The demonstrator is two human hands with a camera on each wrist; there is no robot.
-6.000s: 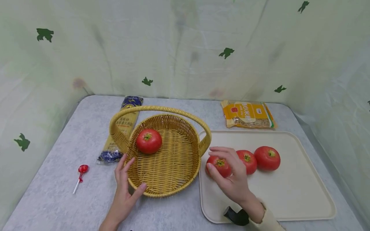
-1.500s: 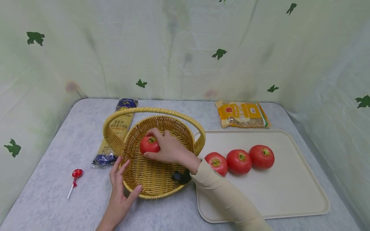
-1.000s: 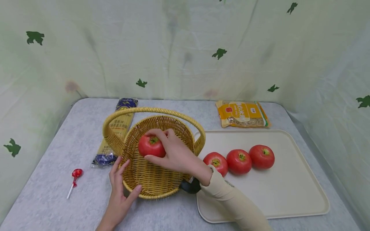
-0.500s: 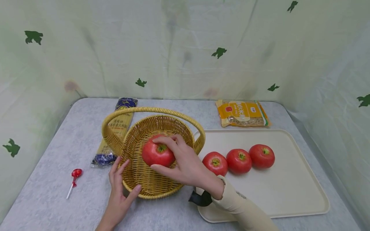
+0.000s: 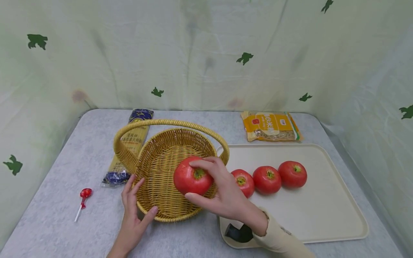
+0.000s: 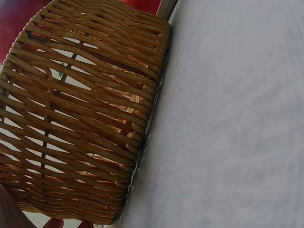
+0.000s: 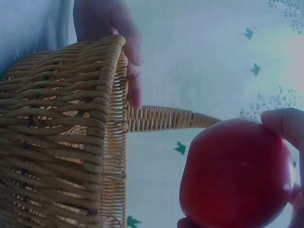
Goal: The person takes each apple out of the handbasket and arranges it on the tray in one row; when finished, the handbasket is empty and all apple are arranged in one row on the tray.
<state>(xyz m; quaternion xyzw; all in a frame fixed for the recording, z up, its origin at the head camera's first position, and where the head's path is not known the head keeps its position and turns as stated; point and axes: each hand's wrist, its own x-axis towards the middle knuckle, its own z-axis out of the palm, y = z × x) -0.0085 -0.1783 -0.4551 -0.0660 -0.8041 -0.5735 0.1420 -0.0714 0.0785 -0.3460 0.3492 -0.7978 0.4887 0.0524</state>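
My right hand [image 5: 222, 190] holds a red apple [image 5: 190, 177] between thumb and fingers, above the front right of a woven basket [image 5: 164, 186]. In the right wrist view the apple [image 7: 237, 175] is level with the basket's rim and beside it. My left hand [image 5: 133, 215] rests at the basket's front left, with its fingers spread and fingertips at the rim. The basket's floor shows bare weave. The left wrist view is mostly the basket's side [image 6: 71, 109], with only fingertips at the bottom.
A cream tray [image 5: 329, 215] on the right bears three red apples [image 5: 267, 180] in a row. An orange food bag [image 5: 271, 126] lies behind it. A spaghetti packet [image 5: 135, 139] lies beside the basket, behind its tall arched handle [image 5: 174, 122]. A red lollipop [image 5: 85, 193] lies far left.
My right hand first hovered at the tray, then took the apple from the basket. Over the last second it has lifted the apple and carried it right. The left hand stays at the rim.
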